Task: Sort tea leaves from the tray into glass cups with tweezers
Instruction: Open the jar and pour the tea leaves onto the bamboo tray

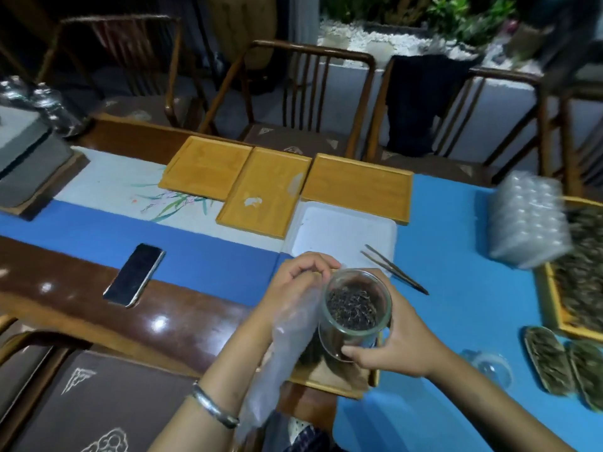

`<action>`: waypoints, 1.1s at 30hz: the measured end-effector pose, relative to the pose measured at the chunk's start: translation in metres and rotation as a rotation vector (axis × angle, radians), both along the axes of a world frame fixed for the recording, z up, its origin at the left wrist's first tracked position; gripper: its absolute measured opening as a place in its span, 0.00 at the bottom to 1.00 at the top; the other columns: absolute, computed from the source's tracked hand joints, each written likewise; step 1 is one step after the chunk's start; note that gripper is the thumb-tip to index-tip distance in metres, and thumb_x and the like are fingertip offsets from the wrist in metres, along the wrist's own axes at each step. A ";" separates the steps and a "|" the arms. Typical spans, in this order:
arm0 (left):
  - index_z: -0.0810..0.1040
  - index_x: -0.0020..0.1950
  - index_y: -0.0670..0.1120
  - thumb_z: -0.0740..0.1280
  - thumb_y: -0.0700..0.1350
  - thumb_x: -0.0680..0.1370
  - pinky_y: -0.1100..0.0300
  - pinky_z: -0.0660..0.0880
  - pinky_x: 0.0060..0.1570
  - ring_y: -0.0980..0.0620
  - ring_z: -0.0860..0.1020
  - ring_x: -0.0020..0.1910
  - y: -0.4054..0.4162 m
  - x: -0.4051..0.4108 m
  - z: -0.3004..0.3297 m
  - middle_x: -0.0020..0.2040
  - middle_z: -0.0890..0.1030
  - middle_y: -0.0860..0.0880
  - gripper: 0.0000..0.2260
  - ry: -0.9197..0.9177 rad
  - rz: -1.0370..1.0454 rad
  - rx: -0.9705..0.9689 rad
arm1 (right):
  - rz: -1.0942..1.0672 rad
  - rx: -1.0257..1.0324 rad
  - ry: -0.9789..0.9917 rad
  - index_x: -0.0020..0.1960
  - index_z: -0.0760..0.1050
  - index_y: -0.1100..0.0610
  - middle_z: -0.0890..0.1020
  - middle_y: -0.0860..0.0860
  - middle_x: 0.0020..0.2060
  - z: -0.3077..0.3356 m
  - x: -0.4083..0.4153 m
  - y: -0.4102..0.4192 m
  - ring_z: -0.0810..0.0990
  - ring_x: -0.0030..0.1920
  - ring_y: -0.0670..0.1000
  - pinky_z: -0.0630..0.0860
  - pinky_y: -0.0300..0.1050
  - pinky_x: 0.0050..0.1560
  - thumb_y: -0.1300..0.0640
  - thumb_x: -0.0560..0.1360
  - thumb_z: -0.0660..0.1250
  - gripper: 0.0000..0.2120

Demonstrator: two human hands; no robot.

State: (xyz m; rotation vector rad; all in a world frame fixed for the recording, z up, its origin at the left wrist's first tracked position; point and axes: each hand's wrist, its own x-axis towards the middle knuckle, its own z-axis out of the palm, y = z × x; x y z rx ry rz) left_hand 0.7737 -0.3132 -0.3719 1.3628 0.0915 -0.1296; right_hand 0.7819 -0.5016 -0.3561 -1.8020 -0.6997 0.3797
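Tweezers [394, 268] lie diagonally, closed tip pointing toward lower right

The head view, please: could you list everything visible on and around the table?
glass cup: one, clear, dark tea leaves inside, near edge
tweezers: one, dark, on white tray
wooden trays: three, yellow, far side
phone: one, black, left
plastic stack: one, clear, right
leaf tray: one, yellow-rimmed, right edge
chairs: three, dark, behind
plastic film: one, clear, over left wrist
left hand: curled, beside cup
right hand: holds cup
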 end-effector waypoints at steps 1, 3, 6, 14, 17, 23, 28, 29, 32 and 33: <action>0.81 0.28 0.50 0.61 0.36 0.66 0.53 0.69 0.59 0.47 0.77 0.51 -0.010 0.007 0.002 0.45 0.83 0.50 0.14 0.024 -0.049 -0.036 | -0.050 0.003 0.006 0.65 0.68 0.45 0.77 0.41 0.59 0.001 -0.002 -0.012 0.76 0.62 0.46 0.69 0.34 0.60 0.62 0.59 0.78 0.38; 0.81 0.32 0.48 0.61 0.39 0.69 0.54 0.68 0.61 0.50 0.78 0.54 -0.030 0.019 0.007 0.50 0.82 0.48 0.11 0.025 -0.135 0.000 | -0.138 0.005 -0.001 0.65 0.68 0.47 0.77 0.41 0.59 0.003 -0.005 -0.038 0.75 0.63 0.46 0.69 0.34 0.61 0.63 0.59 0.78 0.38; 0.80 0.38 0.45 0.62 0.43 0.72 0.68 0.70 0.57 0.61 0.78 0.55 -0.063 0.034 0.018 0.53 0.81 0.48 0.08 -0.022 -0.231 0.115 | -0.240 0.004 -0.025 0.65 0.68 0.48 0.77 0.43 0.59 0.008 -0.007 -0.079 0.76 0.62 0.48 0.69 0.36 0.61 0.62 0.59 0.78 0.38; 0.76 0.48 0.44 0.75 0.38 0.71 0.63 0.72 0.43 0.53 0.76 0.39 -0.150 0.061 0.032 0.45 0.77 0.49 0.11 0.062 -0.364 0.396 | -0.332 -0.032 -0.050 0.64 0.68 0.48 0.77 0.46 0.57 0.004 0.003 -0.184 0.77 0.59 0.50 0.71 0.37 0.58 0.63 0.59 0.79 0.38; 0.75 0.52 0.43 0.73 0.37 0.74 0.66 0.71 0.29 0.57 0.74 0.24 -0.177 0.064 0.025 0.31 0.75 0.51 0.10 0.152 -0.360 0.466 | -0.325 -0.050 -0.043 0.65 0.68 0.47 0.77 0.45 0.58 -0.002 0.008 -0.215 0.77 0.60 0.50 0.71 0.36 0.57 0.61 0.60 0.79 0.37; 0.78 0.42 0.46 0.68 0.39 0.76 0.65 0.73 0.30 0.54 0.78 0.24 -0.204 0.057 0.007 0.29 0.77 0.49 0.05 0.088 -0.031 0.659 | -0.312 -0.128 0.008 0.65 0.67 0.46 0.76 0.43 0.58 -0.021 0.011 -0.273 0.77 0.60 0.47 0.73 0.36 0.56 0.59 0.60 0.79 0.38; 0.78 0.43 0.47 0.68 0.38 0.78 0.58 0.78 0.32 0.50 0.81 0.27 -0.203 0.050 0.003 0.28 0.75 0.52 0.05 0.091 0.083 0.596 | -0.374 -0.164 0.113 0.64 0.67 0.44 0.78 0.40 0.56 -0.035 0.007 -0.307 0.77 0.58 0.44 0.72 0.31 0.53 0.54 0.60 0.80 0.36; 0.78 0.43 0.47 0.68 0.39 0.77 0.55 0.79 0.34 0.49 0.81 0.28 -0.206 0.048 0.003 0.28 0.76 0.52 0.05 0.101 0.069 0.610 | -0.384 -0.169 0.130 0.64 0.67 0.43 0.78 0.40 0.56 -0.036 0.007 -0.310 0.77 0.58 0.43 0.72 0.31 0.53 0.53 0.60 0.80 0.36; 0.78 0.43 0.48 0.70 0.41 0.77 0.51 0.81 0.39 0.51 0.82 0.28 -0.221 0.037 0.000 0.27 0.75 0.55 0.04 0.110 -0.001 0.628 | -0.383 -0.186 0.157 0.64 0.67 0.42 0.78 0.39 0.56 -0.039 0.004 -0.312 0.77 0.59 0.43 0.74 0.34 0.54 0.52 0.61 0.80 0.37; 0.78 0.43 0.48 0.71 0.42 0.76 0.50 0.81 0.39 0.52 0.81 0.27 -0.226 0.034 -0.001 0.26 0.75 0.55 0.04 0.100 -0.017 0.627 | -0.382 -0.190 0.157 0.65 0.67 0.41 0.77 0.39 0.57 -0.039 0.002 -0.310 0.76 0.60 0.42 0.75 0.37 0.56 0.52 0.61 0.80 0.37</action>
